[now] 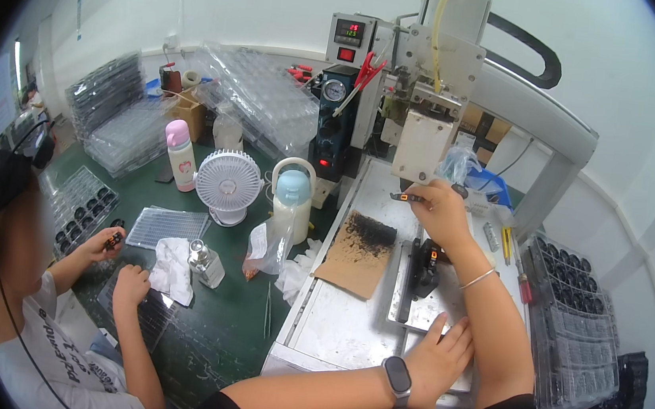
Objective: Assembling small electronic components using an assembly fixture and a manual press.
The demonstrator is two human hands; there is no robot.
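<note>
My right hand (440, 208), wearing a bangle, pinches a small black part with an orange-lit window (403, 197) below the machine's dispensing head (423, 147). My left hand (442, 364), with a dark smart band on its wrist, lies with fingers spread at the near end of a metal fixture plate (401, 286). On that plate stands a black holder (424, 272) with another orange-marked piece in it. Left of the holder, a piece of brown cardboard (356, 275) smeared with black lies on the white machine bed (314, 315).
At the left a co-worker's hand (104, 245) holds a small black part. The green table carries a white fan (228, 184), bottles, a metal-topped dispenser bottle (205, 263), tissues and tweezers (268, 310). Stacked clear trays (572, 310) with black round parts stand at the right.
</note>
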